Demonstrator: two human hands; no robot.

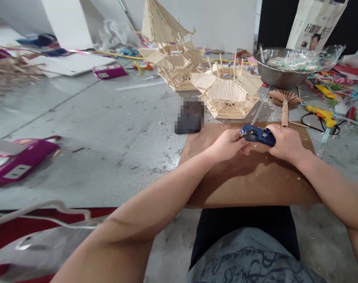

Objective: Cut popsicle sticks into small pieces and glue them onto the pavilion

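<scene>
A dark blue cutter-like hand tool (263, 136) is held above a brown paper sheet (244, 184). My right hand (286, 144) is wrapped round the tool's right end. At the tool's left end, its jaw meets the fingertips of my left hand (229, 144), which are pinched together; what they hold is too small to make out. Just beyond the paper stands a low hexagonal stick model (226, 92) with upright sticks on top. Behind it to the left rises a taller stick tower (176, 59) with a pointed roof.
A dark phone (188, 121) lies at the paper's upper left corner. A metal bowl (281, 78) with plastic wrapping stands at the back right, near a yellow glue gun (322, 114) and a folded paper fan (284, 100). Purple power strips (28, 159) lie on the left.
</scene>
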